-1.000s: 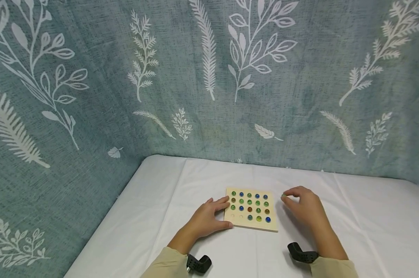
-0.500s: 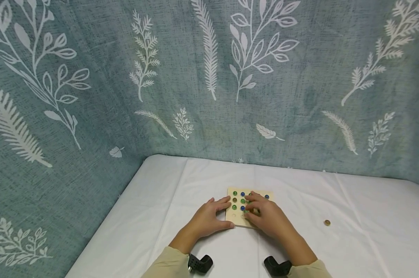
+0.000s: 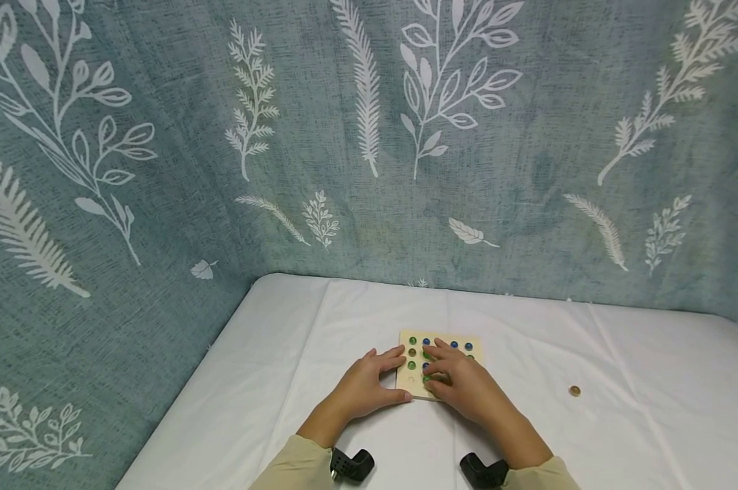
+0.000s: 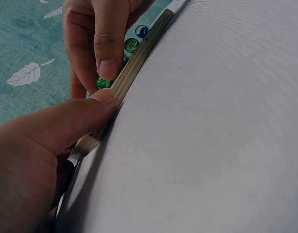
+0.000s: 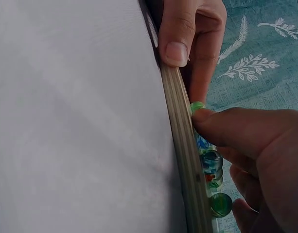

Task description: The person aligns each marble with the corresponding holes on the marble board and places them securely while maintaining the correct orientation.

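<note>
A pale wooden board lies on the white tablecloth, with rows of glass marbles in its holes. At its near left corner my left hand holds the board, thumb on the front edge and fingers along the left side. My right hand is over the board's middle and covers many of the marbles. Its thumb and fingers pinch a green marble at the front row, beside the left thumb. One hole at the front left has no marble. In the right wrist view, another green marble stands on the board.
An amber-brown marble lies alone on the tablecloth to the right of the board. A blue-green curtain with white leaf prints hangs behind and to the left of the table. Each wrist carries a black camera mount.
My right hand has carried the green marble leftward from beside the board to its front row, uncovering the brown marble on the cloth. My left hand has stayed at the corner.
</note>
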The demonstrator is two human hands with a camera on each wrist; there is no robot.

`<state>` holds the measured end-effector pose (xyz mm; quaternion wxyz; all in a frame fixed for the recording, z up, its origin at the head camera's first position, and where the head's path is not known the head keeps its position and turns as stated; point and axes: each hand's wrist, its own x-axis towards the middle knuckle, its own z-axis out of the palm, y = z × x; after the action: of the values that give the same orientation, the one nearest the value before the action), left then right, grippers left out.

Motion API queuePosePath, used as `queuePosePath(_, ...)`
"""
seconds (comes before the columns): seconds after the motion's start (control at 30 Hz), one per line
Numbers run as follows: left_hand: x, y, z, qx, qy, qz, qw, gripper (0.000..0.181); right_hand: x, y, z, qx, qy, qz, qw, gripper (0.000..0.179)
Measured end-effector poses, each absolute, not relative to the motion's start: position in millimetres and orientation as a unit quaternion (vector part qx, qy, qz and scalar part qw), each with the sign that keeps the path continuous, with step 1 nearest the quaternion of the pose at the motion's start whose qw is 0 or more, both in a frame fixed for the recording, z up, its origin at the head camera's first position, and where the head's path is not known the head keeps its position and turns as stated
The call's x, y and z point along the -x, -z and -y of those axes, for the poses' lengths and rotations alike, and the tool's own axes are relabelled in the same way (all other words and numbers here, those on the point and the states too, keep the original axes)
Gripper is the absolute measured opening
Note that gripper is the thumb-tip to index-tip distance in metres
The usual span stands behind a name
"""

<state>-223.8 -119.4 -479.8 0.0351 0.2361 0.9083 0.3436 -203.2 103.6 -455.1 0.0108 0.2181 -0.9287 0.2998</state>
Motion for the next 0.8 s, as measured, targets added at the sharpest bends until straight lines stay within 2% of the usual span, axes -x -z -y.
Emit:
queuePosePath(0.53,223,481,118,-0.225,-0.356,-0.906,0.037,0.068,208,439,-133,-0.162,-0.306,0.937,0.039,0.016)
queuePosePath(0.7,223,484,117,-0.225,-0.367,-0.902,0.041,0.068,207,429,-165,-0.11,-0.309,0.945,0.011,0.018)
queuePosePath(0.8,224,485,116,-0.228,-0.369,-0.9,0.041,0.069,206,421,-195,-0.066,-0.289,0.955,-0.01,0.026)
